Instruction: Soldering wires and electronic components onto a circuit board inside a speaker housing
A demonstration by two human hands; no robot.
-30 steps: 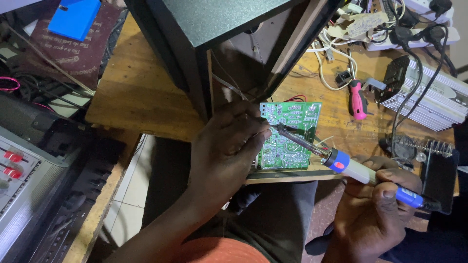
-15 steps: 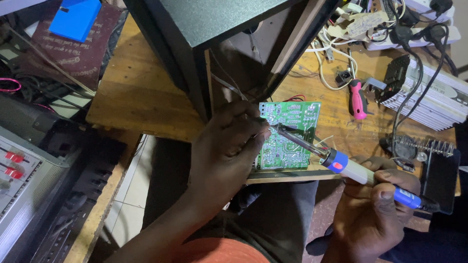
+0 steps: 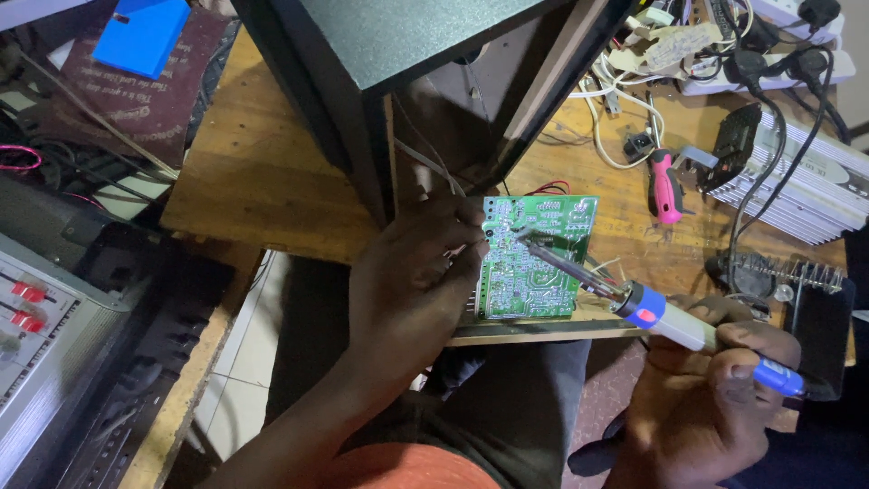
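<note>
Worn wooden workbench (image 3: 262,181), cluttered. Tall black cabinet (image 3: 398,54) stands at centre top. Pale tiled floor (image 3: 240,362) shows below the bench edge. Grey mixer console (image 3: 36,317) at left, finned silver heatsink unit (image 3: 806,195) at right. White cables and a power strip (image 3: 797,36) top right. Dim, possibly indoor lamp light.

Electronics repair workshop: soldering iron (image 3: 670,319), circuit board (image 3: 534,258), wooden bench (image 3: 262,181) (cables everywhere).

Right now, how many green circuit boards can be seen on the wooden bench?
1. The green circuit board lies at the bench's front edge, under the left hand, with the soldering iron in the right hand touching it. Others may be hidden.
</note>
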